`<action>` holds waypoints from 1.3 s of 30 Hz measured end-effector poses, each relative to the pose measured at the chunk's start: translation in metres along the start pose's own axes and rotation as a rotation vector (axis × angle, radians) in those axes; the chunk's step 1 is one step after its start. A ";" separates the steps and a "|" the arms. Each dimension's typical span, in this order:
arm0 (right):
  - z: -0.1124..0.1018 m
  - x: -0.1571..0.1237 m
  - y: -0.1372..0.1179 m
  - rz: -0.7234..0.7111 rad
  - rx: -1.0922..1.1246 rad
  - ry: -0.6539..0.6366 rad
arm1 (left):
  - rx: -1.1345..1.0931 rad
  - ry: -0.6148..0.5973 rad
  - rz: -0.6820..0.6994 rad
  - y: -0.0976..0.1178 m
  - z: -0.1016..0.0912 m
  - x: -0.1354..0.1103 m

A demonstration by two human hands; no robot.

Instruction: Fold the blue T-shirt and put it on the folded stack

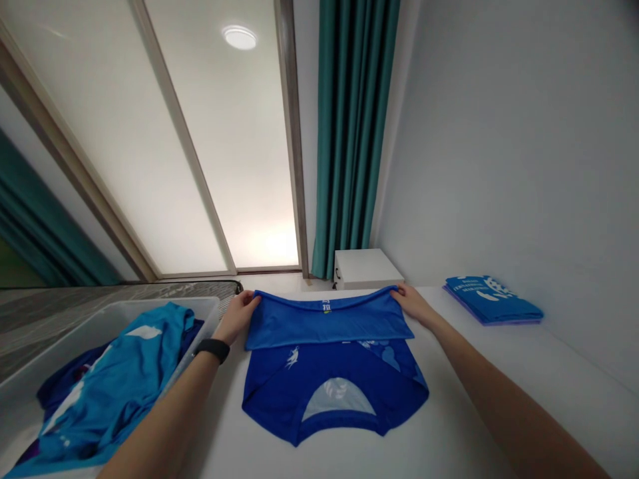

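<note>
A blue T-shirt (329, 366) lies on the white table (449, 412), its neckline toward me and its hem end folded over the body. My left hand (239, 314) pinches the far left corner of the folded part. At the far right corner, my right hand (412, 305) grips the same fold between thumb and fingers. The far edge between both hands looks slightly raised and sags in the middle. A small white print shows on the chest, and a pale patch sits inside the neck opening. A dark band (213, 348) circles my left wrist.
Left of the table stands a white plastic bin (200, 307) with crumpled blue and purple clothes (120, 379). A stack of folded blue and purple clothing (492, 299) rests at the right by the wall. Beyond the table are a white cabinet (367, 265), a green curtain (354, 133) and frosted sliding doors (229, 146).
</note>
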State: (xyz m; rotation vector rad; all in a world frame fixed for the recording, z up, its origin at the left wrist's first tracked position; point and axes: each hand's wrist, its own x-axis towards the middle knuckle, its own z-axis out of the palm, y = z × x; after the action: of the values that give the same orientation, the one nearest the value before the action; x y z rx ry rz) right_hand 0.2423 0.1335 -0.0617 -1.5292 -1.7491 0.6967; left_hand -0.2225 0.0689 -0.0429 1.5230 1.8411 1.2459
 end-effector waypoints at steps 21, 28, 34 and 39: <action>0.029 0.010 -0.011 0.279 -0.823 0.047 | 0.842 -0.062 0.028 -0.013 0.021 0.013; 0.037 -0.007 -0.034 -0.047 -0.899 0.204 | 0.898 0.071 0.204 0.015 0.032 -0.004; 0.094 -0.035 -0.082 -0.295 -0.730 -0.082 | 0.778 -0.222 0.632 0.059 0.095 -0.053; 0.125 -0.051 -0.087 -0.315 -0.650 -0.215 | 0.755 -0.301 0.636 0.049 0.126 -0.072</action>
State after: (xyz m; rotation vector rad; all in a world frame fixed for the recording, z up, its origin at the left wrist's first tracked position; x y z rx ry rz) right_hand 0.0929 0.0759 -0.0783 -1.5531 -2.4733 0.1293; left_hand -0.0752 0.0456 -0.0788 2.6791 1.7584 0.4527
